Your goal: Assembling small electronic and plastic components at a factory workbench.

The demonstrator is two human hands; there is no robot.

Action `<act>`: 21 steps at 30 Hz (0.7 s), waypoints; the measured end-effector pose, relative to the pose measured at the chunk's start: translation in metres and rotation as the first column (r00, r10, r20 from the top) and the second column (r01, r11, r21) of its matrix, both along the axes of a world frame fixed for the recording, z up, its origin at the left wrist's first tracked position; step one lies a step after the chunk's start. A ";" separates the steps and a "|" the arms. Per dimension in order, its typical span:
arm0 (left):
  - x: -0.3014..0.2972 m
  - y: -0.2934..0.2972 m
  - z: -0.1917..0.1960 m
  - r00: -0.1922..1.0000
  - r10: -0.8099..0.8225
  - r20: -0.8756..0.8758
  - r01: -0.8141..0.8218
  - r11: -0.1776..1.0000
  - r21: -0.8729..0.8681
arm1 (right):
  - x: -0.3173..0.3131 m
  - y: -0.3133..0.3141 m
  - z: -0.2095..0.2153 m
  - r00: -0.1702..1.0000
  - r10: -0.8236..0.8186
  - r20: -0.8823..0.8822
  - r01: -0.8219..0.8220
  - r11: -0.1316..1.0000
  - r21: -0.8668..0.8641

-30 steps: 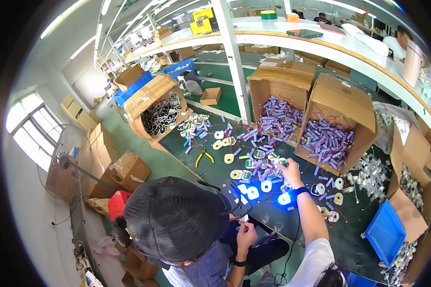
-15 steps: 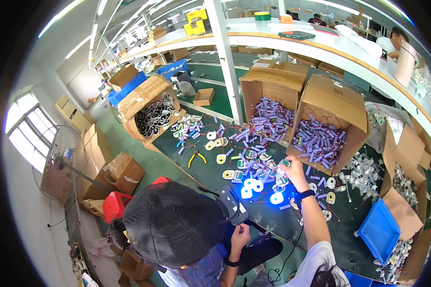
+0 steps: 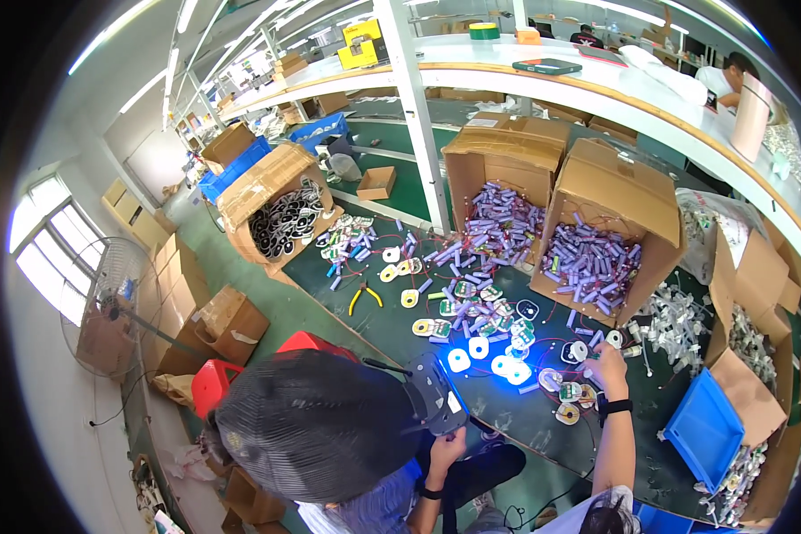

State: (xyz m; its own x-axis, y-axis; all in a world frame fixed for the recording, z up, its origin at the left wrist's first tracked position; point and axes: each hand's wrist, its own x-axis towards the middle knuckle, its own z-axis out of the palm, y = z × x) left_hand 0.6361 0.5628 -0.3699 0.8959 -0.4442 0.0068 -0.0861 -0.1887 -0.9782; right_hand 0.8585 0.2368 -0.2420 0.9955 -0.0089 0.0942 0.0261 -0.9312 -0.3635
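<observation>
From my remote station I record the right hand [image 3: 607,367], wearing a black wristband [image 3: 614,407], low over the dark green table [image 3: 527,425], fingers bent and close together; I cannot tell whether they grip anything. The left hand lies outside my view, so I cannot tell its state. White round parts [image 3: 614,338] sit just beside the right fingertips, and one yellow-centred ring [image 3: 568,413] lies nearer the table edge, left of the wrist. Further left I note several white discs [image 3: 458,360] under strong blue light, and behind them a loose heap of purple cylinders [image 3: 485,320] mixed with white and green pieces. Yellow-handled pliers [image 3: 365,296] lie open beyond, near the left table edge. At the back, two cartons [image 3: 623,182] open toward me, spilling more cylinders and thin red wires; a third carton [image 3: 260,182] at left holds black-and-white parts [image 3: 282,220]. To the right of the hand I find a pile of white plastic pieces [image 3: 672,322] and a tilted blue tray [image 3: 707,423]. A co-worker in a dark cap [image 3: 316,423] fills the lower left, a black device [image 3: 438,392] ahead of the brim and a curled hand [image 3: 448,448] beneath it. Behind everything runs a white shelf [image 3: 472,78] carrying a yellow box [image 3: 361,44] and a dark flat slab [image 3: 547,66].
</observation>
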 end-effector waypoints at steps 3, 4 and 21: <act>-0.015 0.028 -0.046 0.993 0.109 -0.048 -0.101 0.986 0.130 | 0.012 0.020 -0.003 0.994 -0.100 -0.037 0.090 0.972 -0.218; -0.012 0.025 -0.044 0.992 0.120 -0.048 -0.111 0.981 0.159 | 0.012 0.025 0.001 0.982 -0.160 -0.105 0.127 0.956 -0.266; -0.009 -0.013 0.077 0.999 0.036 -0.029 -0.028 0.972 0.232 | 0.022 0.277 -0.099 0.994 0.105 -0.027 -0.105 0.994 0.014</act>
